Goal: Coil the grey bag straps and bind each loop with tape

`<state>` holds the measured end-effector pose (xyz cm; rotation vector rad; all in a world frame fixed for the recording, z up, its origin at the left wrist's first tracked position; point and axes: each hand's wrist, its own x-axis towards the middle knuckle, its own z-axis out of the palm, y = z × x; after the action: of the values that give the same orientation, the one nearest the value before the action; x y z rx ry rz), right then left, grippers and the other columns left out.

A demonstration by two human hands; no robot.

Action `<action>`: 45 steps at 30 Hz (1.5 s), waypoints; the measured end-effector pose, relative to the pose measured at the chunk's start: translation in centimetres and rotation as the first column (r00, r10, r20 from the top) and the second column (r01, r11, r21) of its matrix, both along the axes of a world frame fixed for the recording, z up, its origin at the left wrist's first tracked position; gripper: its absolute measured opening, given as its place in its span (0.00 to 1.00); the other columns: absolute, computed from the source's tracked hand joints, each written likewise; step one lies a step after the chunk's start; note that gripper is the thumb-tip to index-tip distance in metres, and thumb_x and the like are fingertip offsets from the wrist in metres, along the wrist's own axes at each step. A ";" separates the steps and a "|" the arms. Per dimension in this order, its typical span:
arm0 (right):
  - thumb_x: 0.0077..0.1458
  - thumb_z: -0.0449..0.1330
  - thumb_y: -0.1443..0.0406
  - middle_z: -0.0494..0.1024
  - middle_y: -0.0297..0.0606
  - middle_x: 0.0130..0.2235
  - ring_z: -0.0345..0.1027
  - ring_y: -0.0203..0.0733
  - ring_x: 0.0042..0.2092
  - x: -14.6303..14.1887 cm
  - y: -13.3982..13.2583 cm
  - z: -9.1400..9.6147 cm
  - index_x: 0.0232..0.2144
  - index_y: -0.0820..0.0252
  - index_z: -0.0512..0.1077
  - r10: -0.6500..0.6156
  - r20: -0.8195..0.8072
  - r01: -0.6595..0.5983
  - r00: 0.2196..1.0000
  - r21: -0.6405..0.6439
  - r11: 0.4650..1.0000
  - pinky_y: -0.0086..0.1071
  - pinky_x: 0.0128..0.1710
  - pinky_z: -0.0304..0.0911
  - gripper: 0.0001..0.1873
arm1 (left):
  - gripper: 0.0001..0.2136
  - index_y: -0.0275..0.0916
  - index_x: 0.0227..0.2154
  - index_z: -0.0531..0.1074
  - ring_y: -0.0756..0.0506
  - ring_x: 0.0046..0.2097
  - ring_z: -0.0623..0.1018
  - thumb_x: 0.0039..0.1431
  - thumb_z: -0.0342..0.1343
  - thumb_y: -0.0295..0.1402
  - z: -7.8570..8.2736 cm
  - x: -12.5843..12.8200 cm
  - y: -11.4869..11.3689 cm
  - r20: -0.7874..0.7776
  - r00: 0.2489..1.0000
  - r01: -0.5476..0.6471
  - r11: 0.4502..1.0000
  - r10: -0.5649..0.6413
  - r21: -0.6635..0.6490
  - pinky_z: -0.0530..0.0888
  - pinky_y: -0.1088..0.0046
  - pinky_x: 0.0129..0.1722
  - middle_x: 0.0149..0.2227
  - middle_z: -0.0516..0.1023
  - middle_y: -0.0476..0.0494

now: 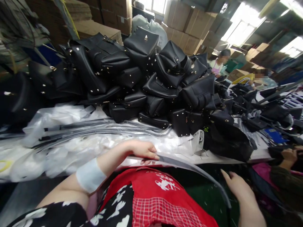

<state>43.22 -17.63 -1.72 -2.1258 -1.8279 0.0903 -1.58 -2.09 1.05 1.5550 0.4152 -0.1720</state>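
Fingers of the left hand point(145, 150) are curled tight around a long plastic-sleeved strap point(175, 161), closing on it at the near edge of the white worktable point(260, 155), just in front of the red apron point(156, 179). From that fist, the strap runs rightward and bends down past the table edge in a smooth arc, its far end hanging to the left of the right hand point(233, 181). That hand is apart from the strap, thumb and forefinger loosely parted, with nothing visible between them. The strap is flat, narrow and grey, with a dull sheen. Beyond lie crinkled, translucent plastic sheeting point(63, 115), a bundle of similar long straps point(113, 126) and a heap of smooth black handbags point(109, 58), boxy and slumped, dotted with shiny metal studs.
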 end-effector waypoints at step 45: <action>0.60 0.46 0.45 0.59 0.26 0.15 0.49 0.28 0.18 -26.3 7.8 3.9 0.29 0.65 0.71 0.236 -0.895 -0.744 0.380 -0.144 0.653 0.24 0.20 0.49 0.30 | 0.10 0.29 0.40 0.73 0.44 0.43 0.80 0.62 0.46 0.23 6.6 2.3 4.1 0.258 0.203 -0.324 0.314 0.945 -0.892 0.70 0.64 0.53 0.38 0.80 0.36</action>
<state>16.96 -9.83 2.13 -1.1563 -1.8081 1.6628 0.76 1.99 7.65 0.3728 0.2622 1.0538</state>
